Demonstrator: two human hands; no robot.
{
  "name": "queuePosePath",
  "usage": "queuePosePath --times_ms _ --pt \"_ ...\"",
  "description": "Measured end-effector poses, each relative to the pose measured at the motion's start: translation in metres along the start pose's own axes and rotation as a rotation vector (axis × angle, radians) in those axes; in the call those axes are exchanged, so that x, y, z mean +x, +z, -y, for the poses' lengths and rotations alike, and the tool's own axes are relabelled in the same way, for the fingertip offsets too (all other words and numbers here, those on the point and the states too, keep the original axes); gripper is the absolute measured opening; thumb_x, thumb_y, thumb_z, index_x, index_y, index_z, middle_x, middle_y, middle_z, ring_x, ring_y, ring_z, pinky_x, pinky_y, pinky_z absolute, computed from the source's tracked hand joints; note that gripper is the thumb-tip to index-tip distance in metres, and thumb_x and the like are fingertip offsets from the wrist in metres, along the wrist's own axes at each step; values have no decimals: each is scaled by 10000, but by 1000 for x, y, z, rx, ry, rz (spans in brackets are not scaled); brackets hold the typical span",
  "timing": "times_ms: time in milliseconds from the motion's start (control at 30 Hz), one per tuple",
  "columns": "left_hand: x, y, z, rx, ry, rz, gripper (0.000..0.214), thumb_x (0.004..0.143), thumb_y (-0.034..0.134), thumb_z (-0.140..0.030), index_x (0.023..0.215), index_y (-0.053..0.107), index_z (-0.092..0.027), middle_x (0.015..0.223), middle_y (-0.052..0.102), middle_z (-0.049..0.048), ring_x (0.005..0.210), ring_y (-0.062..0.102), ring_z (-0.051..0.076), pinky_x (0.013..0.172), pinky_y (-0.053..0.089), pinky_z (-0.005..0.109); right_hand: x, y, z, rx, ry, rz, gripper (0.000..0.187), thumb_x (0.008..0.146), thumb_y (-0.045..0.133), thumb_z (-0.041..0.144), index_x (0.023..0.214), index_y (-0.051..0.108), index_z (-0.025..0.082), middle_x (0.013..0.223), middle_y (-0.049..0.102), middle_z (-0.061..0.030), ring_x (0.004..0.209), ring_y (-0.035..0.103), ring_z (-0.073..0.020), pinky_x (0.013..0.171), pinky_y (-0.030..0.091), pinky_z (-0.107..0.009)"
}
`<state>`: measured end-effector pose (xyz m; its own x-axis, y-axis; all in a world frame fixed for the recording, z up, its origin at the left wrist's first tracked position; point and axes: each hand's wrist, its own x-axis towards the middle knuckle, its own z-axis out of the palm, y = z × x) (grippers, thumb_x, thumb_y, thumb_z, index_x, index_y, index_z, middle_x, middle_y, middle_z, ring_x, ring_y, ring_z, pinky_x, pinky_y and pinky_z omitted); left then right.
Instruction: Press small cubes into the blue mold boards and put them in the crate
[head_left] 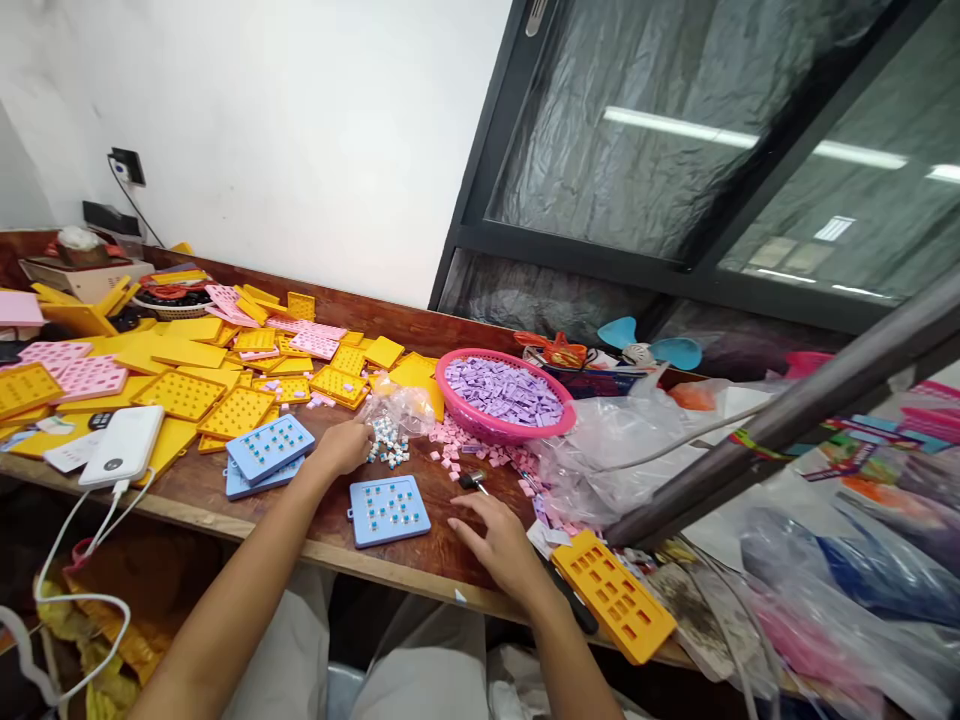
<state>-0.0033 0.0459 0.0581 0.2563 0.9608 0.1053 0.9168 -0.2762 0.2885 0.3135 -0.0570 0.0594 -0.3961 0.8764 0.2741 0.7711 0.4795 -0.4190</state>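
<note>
My left hand (345, 447) reaches to the edge of a heap of small white-and-blue pieces (388, 442), beside a clear plastic bag (405, 405). Its fingers are curled together, and their tips are hidden. In front of me lies a light blue plate (390, 512) with several blue-and-white pieces set in it. My right hand (491, 535) hovers to the right of that plate, fingers apart and holding nothing. Just beyond its fingers is a small black-headed tool (474, 482). Two more light blue plates (270, 447) are stacked left of my left forearm.
Yellow plates (180, 395) and pink plates (90, 375) cover the left side. A pink basket (487, 425) holds purple pieces, with loose pink pieces (454, 450) around it. A white power bank (124, 445), a yellow tray (613, 597), plastic bags (600, 450) and a slanting dark pole (787, 420) flank the work area.
</note>
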Motion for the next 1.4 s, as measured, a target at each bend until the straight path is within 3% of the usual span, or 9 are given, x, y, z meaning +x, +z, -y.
queuePosePath --times_ms 233,400,500,600,800,1000,1200,1300,1400 --pt "-7 8 -1 43 -65 -33 254 969 492 -287 1120 685 -220 1200 679 126 1105 660 280 901 500 356 58 14 5 152 -72 262 432 825 663 199 1257 646 197 1188 690 -104 1015 667 -254 918 525 -388" --pt "-19 1 -8 24 -105 -132 319 999 476 -329 1264 609 -210 1276 644 136 1188 614 282 967 484 373 68 18 14 190 -266 327 761 741 636 120 1478 495 246 1484 519 -109 1362 491 -292 1154 382 -465" --pt "-53 4 -15 -93 27 -231 373 1038 396 -403 1308 589 -233 1325 632 105 1234 586 238 1056 448 348 57 24 26 121 -287 290 814 827 673 286 1575 356 251 1623 351 -112 1488 331 -317 1219 284 -510" --pt "-92 23 -21 -138 155 -175 486 1027 398 -505 1409 537 -240 1465 549 106 1350 505 260 1150 386 396 42 41 40 16 -352 307 1028 820 719 580 1627 207 202 1666 226 -141 1532 225 -348 1255 191 -541" --pt "-121 52 -27 -143 107 -117 617 1028 359 -529 1553 378 -206 1590 411 123 1476 360 285 1227 276 461 28 67 50 -90 -383 325 930 929 537 672 1631 171 185 1669 193 -141 1547 185 -324 1267 131 -561" --pt "-123 45 -22 -185 166 -76 955 869 535 -715 1610 231 -194 1650 282 148 1526 253 325 1248 212 470 32 70 48 -147 -439 309 925 936 545 641 1636 120 211 1656 240 -138 1528 241 -349 1249 146 -614" --pt "-122 38 -26 -180 188 -122 972 800 664 -662 1564 321 -169 1534 444 181 1416 390 357 1200 296 504 29 76 47 -123 -460 293 951 956 522 624 1635 -26 246 1680 166 -116 1544 189 -338 1254 149 -606" --pt "-126 13 -10 -146 116 -274 947 780 683 -672 1536 357 -205 1484 482 172 1371 420 363 1171 332 520 26 75 43 -67 -382 134 940 969 510 594 1635 -55 246 1696 111 -93 1555 140 -329 1260 159 -590" --pt "-132 -21 31 -80 -57 -505 862 817 639 -686 1504 391 -229 1469 474 163 1353 420 361 1163 333 524 23 76 41 -26 -311 57 855 1005 470 543 1639 -23 250 1692 156 -91 1547 182 -324 1254 189 -587"
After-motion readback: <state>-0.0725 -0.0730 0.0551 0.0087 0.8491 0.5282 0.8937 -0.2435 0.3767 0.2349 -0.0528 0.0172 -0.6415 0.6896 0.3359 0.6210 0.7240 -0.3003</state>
